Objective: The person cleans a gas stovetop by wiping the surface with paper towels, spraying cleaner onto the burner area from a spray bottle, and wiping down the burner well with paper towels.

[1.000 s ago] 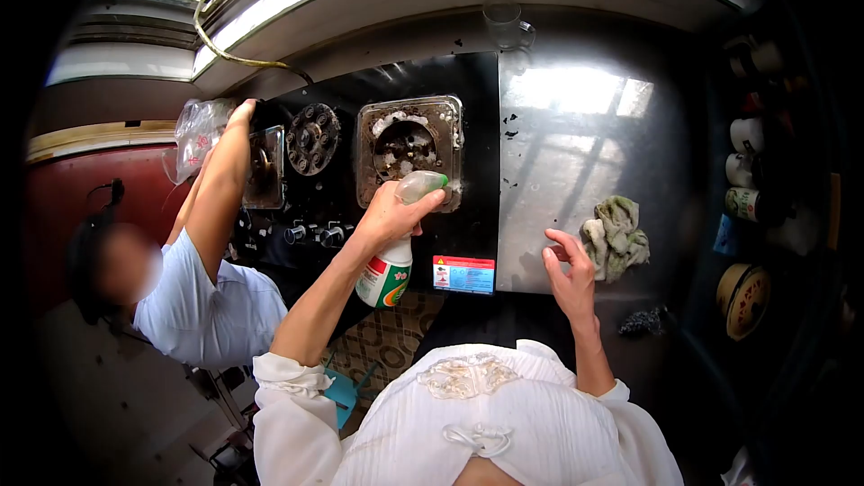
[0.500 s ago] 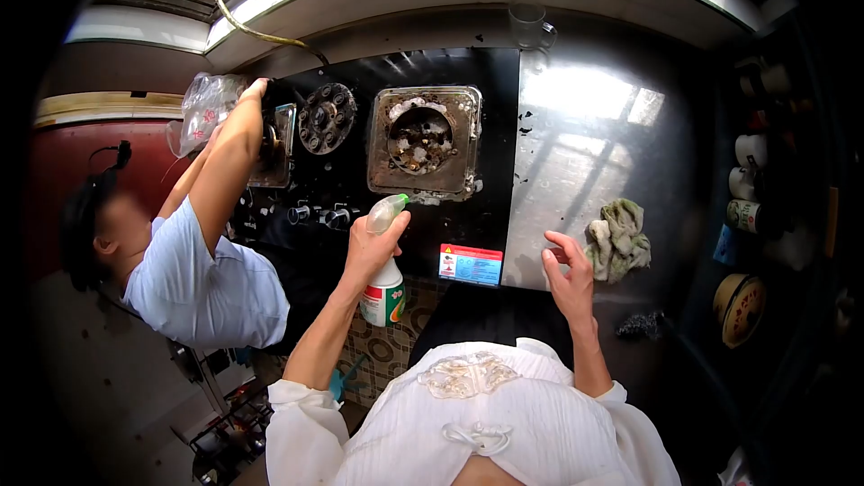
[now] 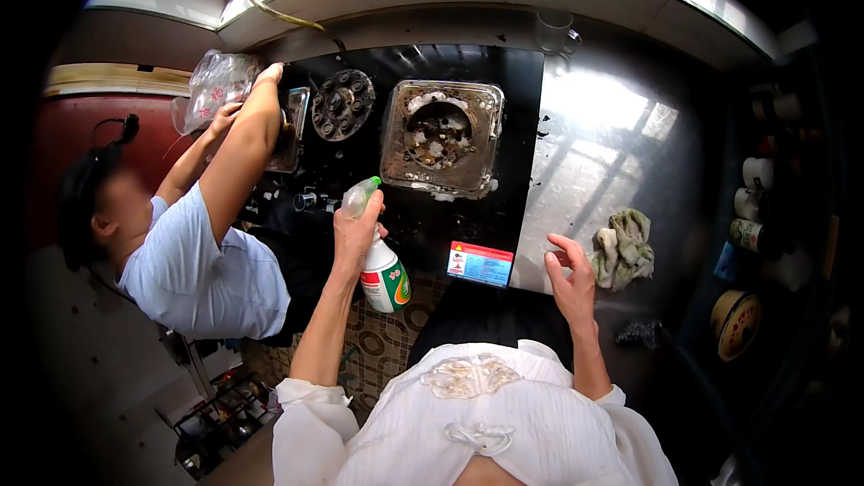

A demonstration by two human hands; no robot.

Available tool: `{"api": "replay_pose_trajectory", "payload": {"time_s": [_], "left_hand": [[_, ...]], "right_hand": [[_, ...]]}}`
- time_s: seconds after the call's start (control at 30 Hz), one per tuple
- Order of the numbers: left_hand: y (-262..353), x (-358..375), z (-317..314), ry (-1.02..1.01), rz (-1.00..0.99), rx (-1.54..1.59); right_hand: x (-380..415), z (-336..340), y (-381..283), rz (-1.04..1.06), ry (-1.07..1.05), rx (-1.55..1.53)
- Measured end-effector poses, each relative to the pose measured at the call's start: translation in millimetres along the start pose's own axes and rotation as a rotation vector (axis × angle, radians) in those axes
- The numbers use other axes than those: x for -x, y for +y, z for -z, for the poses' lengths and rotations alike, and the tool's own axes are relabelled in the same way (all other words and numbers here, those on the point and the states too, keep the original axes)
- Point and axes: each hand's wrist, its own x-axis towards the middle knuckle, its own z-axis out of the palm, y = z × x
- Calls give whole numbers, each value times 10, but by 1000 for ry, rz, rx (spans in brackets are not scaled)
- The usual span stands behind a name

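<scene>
My left hand (image 3: pixel 358 227) is wrapped around the neck of a white spray bottle (image 3: pixel 385 283) with a green nozzle and a red, green and orange label. The bottle is tilted in front of the black gas stove (image 3: pixel 360 166). Beyond it lies a square burner tray (image 3: pixel 486 139), stained with grease, white residue and brown grime. My right hand (image 3: pixel 572 281) hovers by the front of the metal counter (image 3: pixel 576 189), fingers apart and holding nothing. Just right of it a dirty, crumpled rag (image 3: pixel 623 250) rests on the counter.
On the left a co-worker (image 3: pixel 202 270) reaches over the stove's far end, near a clear plastic bag (image 3: pixel 216 88). A round black burner part (image 3: pixel 343 105) lies on the stove. A glass mug (image 3: pixel 555 33) stands at the back; a dark scourer (image 3: pixel 637 334) sits front right.
My left hand has moved slightly left, and the spray bottle has tilted with its nozzle further left. The co-worker's second hand now shows at the bag. My right hand is almost unmoved.
</scene>
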Motion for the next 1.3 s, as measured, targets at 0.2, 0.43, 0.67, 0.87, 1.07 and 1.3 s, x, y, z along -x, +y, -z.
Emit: {"api": "replay_pose_trajectory", "payload": {"time_s": [0.2, 0.43, 0.67, 0.87, 1.07, 1.3], "left_hand": [[-67, -148, 143, -10, -41, 42], [-113, -216, 188, -35, 62, 62], [182, -454, 126, -120, -25, 77], [354, -596, 76, -164, 20, 46], [549, -789, 11, -112, -78, -17], [791, -1066, -85, -99, -65, -55]], "right_hand": [[-28, -42, 11, -7, -26, 5], [-99, -83, -54, -16, -29, -3], [-174, -146, -106, -22, -48, 20], [-214, -142, -64, -8, -12, -13], [-243, -135, -46, -83, -7, -23], [-306, -123, -82, -82, 32, -36]]}}
